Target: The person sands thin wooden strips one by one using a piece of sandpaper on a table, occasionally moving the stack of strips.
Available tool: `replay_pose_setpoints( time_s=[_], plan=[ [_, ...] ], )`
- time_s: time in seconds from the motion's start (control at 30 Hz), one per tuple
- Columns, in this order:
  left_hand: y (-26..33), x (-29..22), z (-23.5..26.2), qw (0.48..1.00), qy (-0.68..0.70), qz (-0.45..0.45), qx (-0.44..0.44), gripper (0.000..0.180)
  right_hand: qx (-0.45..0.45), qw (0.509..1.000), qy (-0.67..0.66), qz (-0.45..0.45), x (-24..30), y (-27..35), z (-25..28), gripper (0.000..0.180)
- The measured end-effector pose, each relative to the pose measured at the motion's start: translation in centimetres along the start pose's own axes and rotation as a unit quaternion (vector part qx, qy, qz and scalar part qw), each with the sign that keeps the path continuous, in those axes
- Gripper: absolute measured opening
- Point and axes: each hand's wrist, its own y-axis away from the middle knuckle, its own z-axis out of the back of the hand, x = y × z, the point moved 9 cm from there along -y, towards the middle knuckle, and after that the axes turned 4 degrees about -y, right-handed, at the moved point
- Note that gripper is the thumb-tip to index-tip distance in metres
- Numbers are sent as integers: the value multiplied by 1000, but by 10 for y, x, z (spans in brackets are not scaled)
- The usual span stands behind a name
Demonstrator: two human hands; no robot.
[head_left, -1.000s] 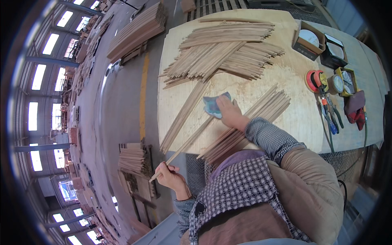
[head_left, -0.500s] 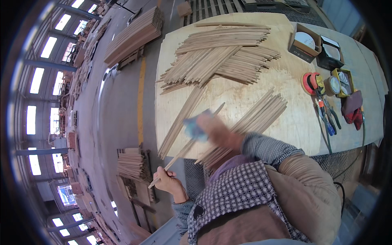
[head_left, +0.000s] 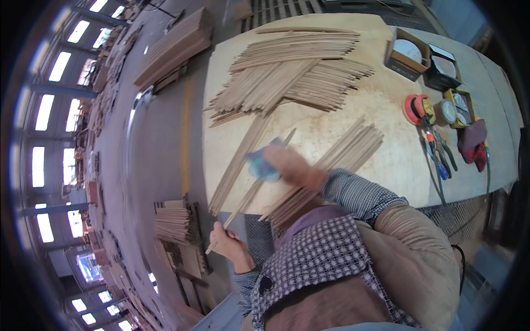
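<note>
My left hand (head_left: 227, 243) is closed around the near end of a thin wooden strip (head_left: 246, 201), just off the table's front left corner. From there the strip runs slantwise over the worktable (head_left: 400, 160). Farther along it, my right hand (head_left: 295, 167) presses a blue pad (head_left: 261, 166) against the wood; motion blurs both, and whether the pad is sandpaper or cloth does not show. One group of strips (head_left: 238, 163) lies left of the pad. Another group (head_left: 348, 146) lies to the right, partly under my right forearm.
Crossed stacks of strips (head_left: 295, 52) cover the table's far part. At the right are open boxes with white discs (head_left: 408, 51), a red and yellow sander (head_left: 418, 108), a can (head_left: 445, 112), pliers (head_left: 445, 148) and a dark red cloth (head_left: 473, 144). More strips sit on a floor stand (head_left: 172, 222).
The view has shifted slightly, moving the table a little left and up. The held strip's far end has slid slightly farther over the table. Both hands keep their grips.
</note>
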Motion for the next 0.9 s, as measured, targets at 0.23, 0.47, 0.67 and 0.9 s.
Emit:
replay_pose_setpoints(
  time_s=[0.23, 0.47, 0.67, 0.9],
  plan=[
    [-3, 26, 23, 995, 29, 98, -14, 27, 117, 979, 130, -108, -75, 13, -2, 31],
    [-6, 79, 13, 961, 124, 233, 77, 36, 108, 978, 179, -27, -35, 25, 85, 19],
    [60, 165, -48, 844, 110, 444, 279, 52, 76, 953, 293, -19, -58, 89, 149, 17],
    [59, 146, -39, 849, -109, 351, 379, 43, 25, 945, 319, -73, -69, 115, 179, 38]
  ],
)
